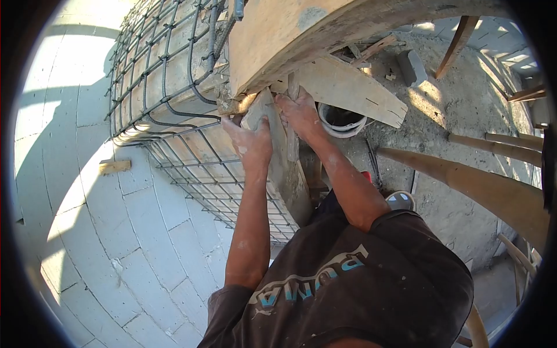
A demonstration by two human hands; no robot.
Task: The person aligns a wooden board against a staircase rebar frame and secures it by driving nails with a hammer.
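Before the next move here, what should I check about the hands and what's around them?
1. Left hand gripping the pale flat piece: ok.
2. Right hand on the wooden strip: ok.
3. Gap between left hand and rebar grid: cannot tell.
4. Open view into the bucket: not ok, the board partly covers it.
5. Both feet visible: not ok, only one shoe shows.

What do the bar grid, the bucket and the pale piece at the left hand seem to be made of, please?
Bar grid: likely steel, dark and dull; slim rods, some bent.
Bucket: probably plastic, whitish, with a smooth rounded rim.
Pale piece: perhaps wood, flat-faced; its greyish surface leaves this open.
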